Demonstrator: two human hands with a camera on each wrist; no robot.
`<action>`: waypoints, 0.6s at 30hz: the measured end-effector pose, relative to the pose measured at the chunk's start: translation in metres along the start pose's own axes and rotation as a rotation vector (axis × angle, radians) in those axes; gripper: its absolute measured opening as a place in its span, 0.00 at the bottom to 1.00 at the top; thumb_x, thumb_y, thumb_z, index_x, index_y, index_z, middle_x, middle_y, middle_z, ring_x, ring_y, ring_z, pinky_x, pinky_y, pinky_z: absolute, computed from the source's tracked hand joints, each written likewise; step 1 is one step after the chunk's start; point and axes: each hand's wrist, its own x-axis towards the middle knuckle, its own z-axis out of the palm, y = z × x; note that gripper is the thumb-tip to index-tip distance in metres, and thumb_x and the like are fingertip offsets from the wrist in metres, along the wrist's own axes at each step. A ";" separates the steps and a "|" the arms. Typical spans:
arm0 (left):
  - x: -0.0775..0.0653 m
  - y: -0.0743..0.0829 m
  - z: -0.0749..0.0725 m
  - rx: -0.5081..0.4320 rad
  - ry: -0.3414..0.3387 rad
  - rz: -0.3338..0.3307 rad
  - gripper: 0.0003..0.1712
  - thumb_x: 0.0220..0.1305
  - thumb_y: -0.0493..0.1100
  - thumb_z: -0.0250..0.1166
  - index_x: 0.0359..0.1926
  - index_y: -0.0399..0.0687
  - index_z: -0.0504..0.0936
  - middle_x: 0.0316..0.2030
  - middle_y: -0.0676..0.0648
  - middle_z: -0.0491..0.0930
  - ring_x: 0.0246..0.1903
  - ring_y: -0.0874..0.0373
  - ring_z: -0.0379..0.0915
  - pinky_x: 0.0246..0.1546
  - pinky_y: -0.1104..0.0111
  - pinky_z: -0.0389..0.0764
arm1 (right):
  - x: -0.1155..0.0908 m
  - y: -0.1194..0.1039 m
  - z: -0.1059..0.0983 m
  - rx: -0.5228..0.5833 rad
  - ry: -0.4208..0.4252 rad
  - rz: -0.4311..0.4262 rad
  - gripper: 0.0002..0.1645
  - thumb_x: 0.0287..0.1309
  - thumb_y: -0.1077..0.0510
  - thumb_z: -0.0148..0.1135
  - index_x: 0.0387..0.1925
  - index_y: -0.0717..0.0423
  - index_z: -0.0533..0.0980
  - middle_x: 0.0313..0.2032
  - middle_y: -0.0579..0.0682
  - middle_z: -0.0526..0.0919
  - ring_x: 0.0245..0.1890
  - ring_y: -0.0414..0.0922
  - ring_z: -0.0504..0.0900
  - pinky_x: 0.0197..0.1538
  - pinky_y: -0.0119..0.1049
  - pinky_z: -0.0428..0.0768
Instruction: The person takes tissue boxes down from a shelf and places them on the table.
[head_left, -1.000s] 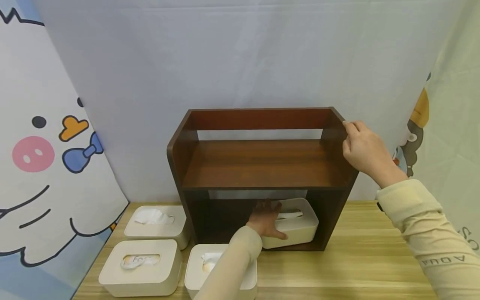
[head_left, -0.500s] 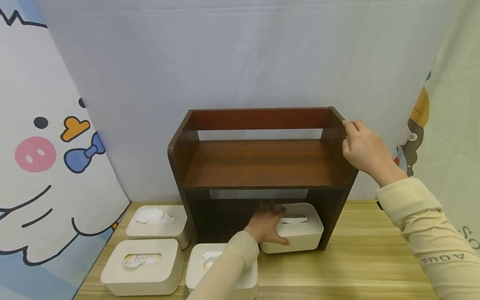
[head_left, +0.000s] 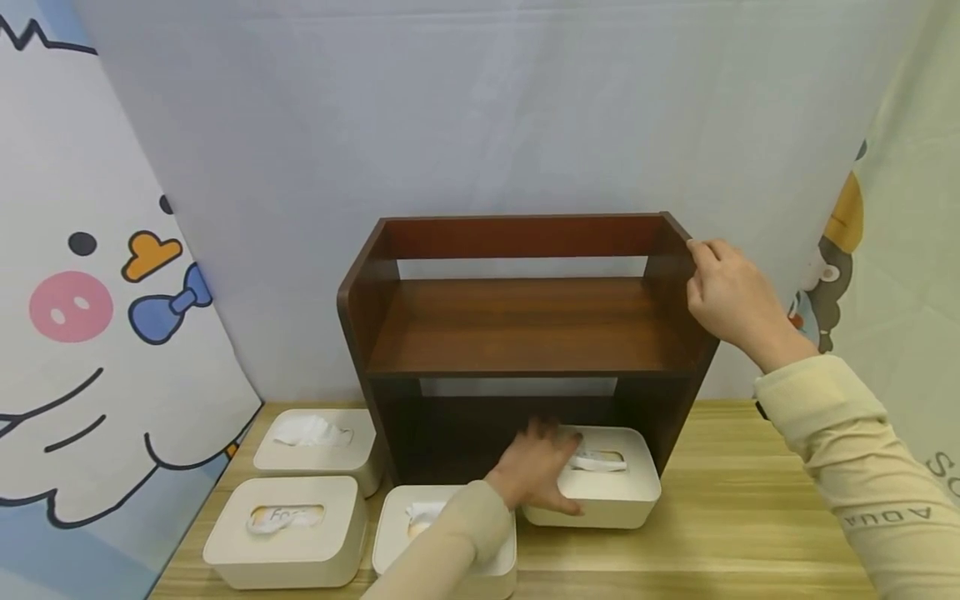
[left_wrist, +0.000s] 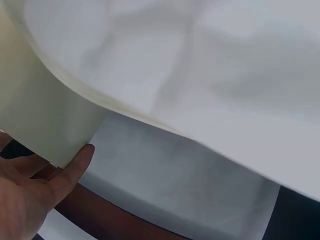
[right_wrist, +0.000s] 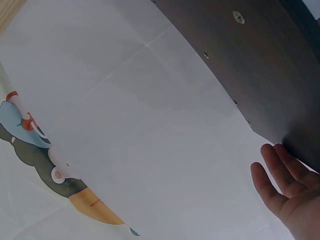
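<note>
In the head view my left hand (head_left: pixel 534 468) holds the left end of a cream tissue box (head_left: pixel 633 475), thumb along its front and fingers over the far side. The box sits at the mouth of the lower compartment of a dark brown two-tier desktop shelf (head_left: pixel 517 325), its front sticking out over the table. The left wrist view has that hand (left_wrist: pixel 30 195) at the box's edge (left_wrist: pixel 50 115). High on the right, my right hand (head_left: pixel 731 292) grips the top edge of the shelf's side panel; the right wrist view shows its fingers (right_wrist: pixel 280 170) against the dark panel (right_wrist: pixel 270 65).
Left of the shelf stand two more tissue boxes, one behind (head_left: pixel 315 440) and one in front (head_left: pixel 281 533). A third tissue box (head_left: pixel 390 533) lies under my left forearm. Everything rests on a wood-grain table (head_left: pixel 750 500), backed by a pale cloth (head_left: pixel 525 108).
My left hand has drawn the tissue box forward out of the lower compartment and slightly to the right. The right hand has stayed on the shelf's side.
</note>
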 end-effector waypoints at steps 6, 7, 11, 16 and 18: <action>-0.010 0.010 -0.002 0.032 -0.040 0.019 0.57 0.35 0.84 0.53 0.66 0.63 0.58 0.61 0.42 0.64 0.56 0.42 0.65 0.43 0.58 0.77 | -0.001 0.000 0.000 -0.001 -0.002 0.002 0.27 0.58 0.65 0.40 0.58 0.76 0.61 0.51 0.72 0.67 0.50 0.66 0.68 0.50 0.59 0.69; -0.012 0.012 -0.003 0.027 -0.051 0.020 0.57 0.36 0.84 0.53 0.66 0.64 0.57 0.61 0.42 0.64 0.56 0.42 0.65 0.43 0.58 0.77 | -0.001 0.000 0.000 -0.001 -0.001 0.003 0.27 0.58 0.65 0.40 0.58 0.76 0.61 0.51 0.71 0.68 0.50 0.66 0.68 0.50 0.59 0.69; -0.018 0.021 -0.006 0.029 -0.070 0.037 0.57 0.37 0.84 0.51 0.67 0.64 0.56 0.62 0.42 0.64 0.56 0.43 0.65 0.43 0.60 0.77 | -0.001 0.000 0.000 0.003 -0.009 0.011 0.27 0.59 0.65 0.39 0.59 0.75 0.61 0.51 0.71 0.67 0.50 0.67 0.67 0.50 0.59 0.69; -0.025 0.031 -0.005 0.028 -0.079 0.053 0.56 0.37 0.84 0.50 0.67 0.64 0.56 0.62 0.42 0.64 0.57 0.43 0.65 0.45 0.60 0.77 | -0.001 0.000 0.001 0.006 -0.003 0.008 0.27 0.59 0.64 0.39 0.59 0.75 0.61 0.51 0.71 0.67 0.50 0.67 0.67 0.50 0.60 0.69; -0.027 0.034 -0.005 0.020 -0.087 0.057 0.56 0.38 0.84 0.50 0.67 0.65 0.56 0.62 0.42 0.63 0.58 0.43 0.65 0.46 0.60 0.77 | 0.000 0.000 0.001 0.006 0.001 0.005 0.27 0.59 0.64 0.39 0.59 0.75 0.61 0.51 0.71 0.68 0.50 0.67 0.68 0.50 0.59 0.69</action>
